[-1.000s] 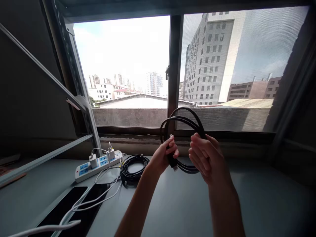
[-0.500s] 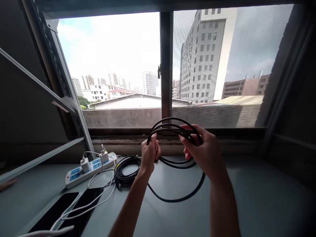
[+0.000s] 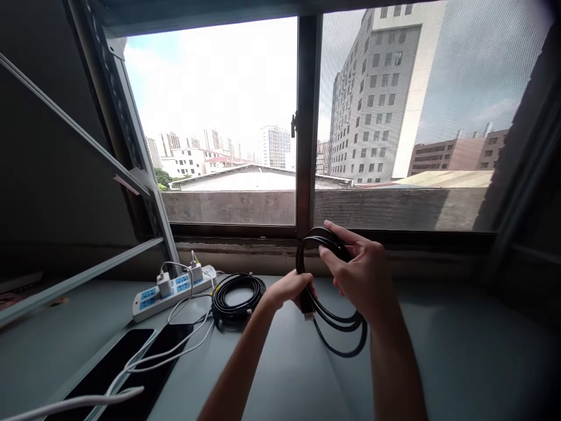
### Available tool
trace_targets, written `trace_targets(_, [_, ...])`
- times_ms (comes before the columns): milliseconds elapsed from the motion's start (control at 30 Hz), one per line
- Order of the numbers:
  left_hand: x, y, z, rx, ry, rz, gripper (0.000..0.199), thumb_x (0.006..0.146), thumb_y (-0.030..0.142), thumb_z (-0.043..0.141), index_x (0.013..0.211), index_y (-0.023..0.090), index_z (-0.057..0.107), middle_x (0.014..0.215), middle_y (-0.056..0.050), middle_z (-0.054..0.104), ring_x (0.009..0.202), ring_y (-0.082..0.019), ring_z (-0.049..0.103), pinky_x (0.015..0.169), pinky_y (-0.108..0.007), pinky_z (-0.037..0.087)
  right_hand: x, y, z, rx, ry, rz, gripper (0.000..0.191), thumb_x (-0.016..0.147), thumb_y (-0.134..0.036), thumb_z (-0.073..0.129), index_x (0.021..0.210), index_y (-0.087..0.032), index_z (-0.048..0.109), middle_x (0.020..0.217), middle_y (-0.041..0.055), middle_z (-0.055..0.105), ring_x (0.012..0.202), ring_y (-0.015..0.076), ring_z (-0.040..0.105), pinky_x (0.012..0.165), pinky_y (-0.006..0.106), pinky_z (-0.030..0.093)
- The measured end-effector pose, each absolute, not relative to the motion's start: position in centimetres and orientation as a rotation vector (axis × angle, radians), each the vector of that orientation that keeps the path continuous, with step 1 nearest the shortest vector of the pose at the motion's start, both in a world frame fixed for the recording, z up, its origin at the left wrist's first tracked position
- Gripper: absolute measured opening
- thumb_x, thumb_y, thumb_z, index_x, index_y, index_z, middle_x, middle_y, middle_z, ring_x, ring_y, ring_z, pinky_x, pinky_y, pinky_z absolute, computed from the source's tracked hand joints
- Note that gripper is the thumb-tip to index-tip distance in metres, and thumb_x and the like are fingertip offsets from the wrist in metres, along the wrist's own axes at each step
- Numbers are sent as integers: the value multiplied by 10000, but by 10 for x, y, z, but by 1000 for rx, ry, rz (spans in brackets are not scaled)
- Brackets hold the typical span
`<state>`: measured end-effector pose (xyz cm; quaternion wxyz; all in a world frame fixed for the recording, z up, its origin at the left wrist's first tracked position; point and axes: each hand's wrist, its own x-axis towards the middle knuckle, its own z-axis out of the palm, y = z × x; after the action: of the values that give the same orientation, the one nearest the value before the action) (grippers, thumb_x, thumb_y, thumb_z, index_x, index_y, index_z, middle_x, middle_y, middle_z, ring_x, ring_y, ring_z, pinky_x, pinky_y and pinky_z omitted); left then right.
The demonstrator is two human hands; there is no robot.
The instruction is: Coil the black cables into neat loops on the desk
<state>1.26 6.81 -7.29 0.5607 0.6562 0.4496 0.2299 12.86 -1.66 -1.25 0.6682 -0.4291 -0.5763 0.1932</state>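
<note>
A black cable hangs in several loops between my two hands, above the desk. My left hand is closed round the left side of the loops. Just below its fingers a connector with a pale metal end sticks out. My right hand grips the loops at the upper right, thumb in front and index finger stretched along the top. One looser loop dangles lower, under the right hand. Part of the bundle is hidden behind the fingers.
A second coiled black cable lies left of my hands. Behind it stands a white power strip with two chargers. White cords run over two dark phones at the front left. A metal shelf frame and window are beyond.
My hands have come closer together, the left moving right and slightly down. The loops are narrower, and the hanging loop has shrunk. The connector under the left hand now shows.
</note>
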Motion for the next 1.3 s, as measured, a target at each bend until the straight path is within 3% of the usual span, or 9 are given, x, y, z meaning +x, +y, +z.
trace_targets(200, [12, 67, -76, 1588, 914, 141, 436, 783, 421, 364, 694, 103, 649, 557, -91, 621, 505, -214, 608, 690, -385, 485, 122, -18, -13, -954, -1444, 331, 374, 732, -219, 581, 1093, -201, 677, 684, -14, 633, 357, 91, 453, 318, 165, 374])
trace_targets(333, [9, 71, -76, 1712, 669, -271, 640, 814, 535, 180, 743, 149, 685, 653, -98, 659, 893, -283, 626, 922, -440, 369, 119, -24, -12, -906, -1504, 224, 352, 734, -171, 571, 1063, -210, 689, 860, -3, 663, 545, 131, 570, 446, 168, 452])
trace_targets(400, [9, 75, -78, 1690, 553, -382, 672, 812, 527, 131, 806, 155, 691, 761, -101, 679, 1060, -287, 560, 941, -436, 349, 118, -29, -11, -884, -1492, 254, 358, 739, -149, 573, 1071, -227, 684, 851, -16, 663, 571, 133, 581, 415, 145, 429])
trace_targets(500, [11, 76, -81, 1619, 466, -372, 587, 789, 464, 203, 913, 154, 685, 941, -75, 670, 1120, -263, 520, 852, -383, 413, 118, -36, -10, -858, -1438, 271, 341, 738, -137, 587, 1039, -253, 697, 749, -36, 649, 517, 118, 554, 374, 127, 387])
trace_targets(667, [17, 68, -82, 1561, 497, -263, 552, 782, 477, 264, 915, 149, 687, 931, -65, 658, 989, -248, 591, 775, -347, 433, 118, -48, -7, -828, -1356, 248, 296, 718, -131, 620, 972, -241, 724, 567, -49, 566, 403, 83, 432, 348, 129, 331])
trace_targets(767, [20, 64, -83, 1503, 566, 156, 489, 795, 449, 319, 909, 136, 678, 875, -70, 667, 872, -216, 610, 757, -323, 435, 120, -52, -3, -790, -1281, 219, 291, 701, -116, 645, 956, -229, 728, 468, -70, 472, 344, 58, 348, 314, 119, 285])
trace_targets(967, [26, 65, -73, 1398, 578, 839, 291, 766, 357, 523, 953, 149, 603, 969, -74, 666, 927, -176, 600, 830, -266, 422, 130, -21, -4, -743, -1059, 289, 573, 680, -204, 679, 1242, -168, 573, 358, -101, 372, 269, 71, 266, 244, 122, 217])
trace_targets(1133, [18, 71, -65, 1240, 689, 1103, 260, 797, 419, 544, 869, 178, 477, 745, -57, 688, 703, -158, 651, 707, -267, 475, 147, 28, -23, -741, -958, 494, 608, 651, -291, 651, 1231, -125, 567, 364, -109, 340, 269, 68, 253, 237, 110, 216])
trace_targets(1300, [-2, 76, -60, 1423, 793, 1192, 310, 836, 470, 465, 881, 163, 479, 485, -5, 611, 493, -139, 613, 499, -185, 391, 154, 40, -33, -885, -1183, 596, 610, 692, -372, 653, 1240, -137, 522, 492, -65, 476, 312, 87, 349, 266, 143, 339])
